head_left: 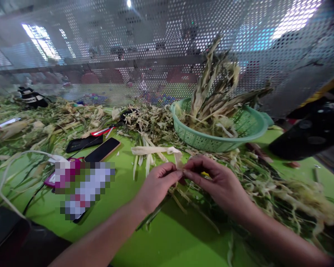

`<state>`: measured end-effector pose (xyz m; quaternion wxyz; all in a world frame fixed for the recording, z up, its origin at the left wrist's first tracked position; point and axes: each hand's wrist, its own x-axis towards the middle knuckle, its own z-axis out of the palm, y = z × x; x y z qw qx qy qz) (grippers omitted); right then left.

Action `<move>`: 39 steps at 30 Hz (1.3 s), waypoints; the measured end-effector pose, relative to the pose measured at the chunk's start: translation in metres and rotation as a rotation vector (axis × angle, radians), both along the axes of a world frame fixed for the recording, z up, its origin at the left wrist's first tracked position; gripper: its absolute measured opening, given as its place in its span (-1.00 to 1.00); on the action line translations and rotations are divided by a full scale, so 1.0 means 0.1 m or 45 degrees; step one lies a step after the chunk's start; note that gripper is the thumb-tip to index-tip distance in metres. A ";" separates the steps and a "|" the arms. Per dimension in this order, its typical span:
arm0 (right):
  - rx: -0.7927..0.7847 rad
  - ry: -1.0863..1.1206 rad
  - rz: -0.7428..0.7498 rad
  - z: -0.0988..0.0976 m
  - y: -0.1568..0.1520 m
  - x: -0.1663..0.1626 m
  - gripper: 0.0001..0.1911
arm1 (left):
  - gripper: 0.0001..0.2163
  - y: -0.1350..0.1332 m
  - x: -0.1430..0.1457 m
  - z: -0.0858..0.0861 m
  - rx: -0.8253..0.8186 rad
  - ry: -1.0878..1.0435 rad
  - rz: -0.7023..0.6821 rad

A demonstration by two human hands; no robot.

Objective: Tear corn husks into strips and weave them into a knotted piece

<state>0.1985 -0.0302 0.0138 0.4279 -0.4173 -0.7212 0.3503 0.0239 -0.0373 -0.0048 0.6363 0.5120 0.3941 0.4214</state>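
My left hand [157, 183] and my right hand [215, 181] meet over the green table [167, 237], fingers pinched together on a plant stalk. A pale peeled strip [156, 150] curls up and leftward from the pinch. The stalk's green stem [153, 215] hangs below my left hand toward the table. Loose pale husk strips [144, 163] lie just beyond my hands.
A green plastic basket [211, 142] full of leafy stalks stands behind my hands. Husk heaps cover the table's left [44, 122] and right [295, 200]. Two phones [102, 149] and a red-handled tool [102, 131] lie at left. A perforated metal screen [156, 44] closes the back.
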 end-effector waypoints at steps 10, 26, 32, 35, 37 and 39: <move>0.338 -0.235 0.001 0.00 0.01 0.03 -0.94 | -0.86 0.04 0.00 -0.10 -0.235 -0.202 -0.004; 0.197 -0.388 -0.079 -0.08 0.00 0.01 -0.93 | -0.80 0.02 0.01 -0.11 -0.122 -0.060 0.036; 0.126 -0.274 -0.073 -0.13 0.00 0.01 -0.94 | -0.79 0.01 0.01 -0.07 -0.075 -0.037 -0.003; 0.170 -0.215 -0.016 -0.12 0.01 0.02 -0.96 | -0.83 0.03 0.00 -0.08 -0.134 -0.063 0.009; 0.217 -0.210 0.023 -0.11 0.02 0.02 -0.96 | -0.84 0.04 0.00 -0.08 -0.169 -0.099 0.030; 0.245 -0.217 0.033 -0.10 0.02 0.03 -0.96 | -0.85 0.05 0.00 -0.09 -0.189 -0.131 0.030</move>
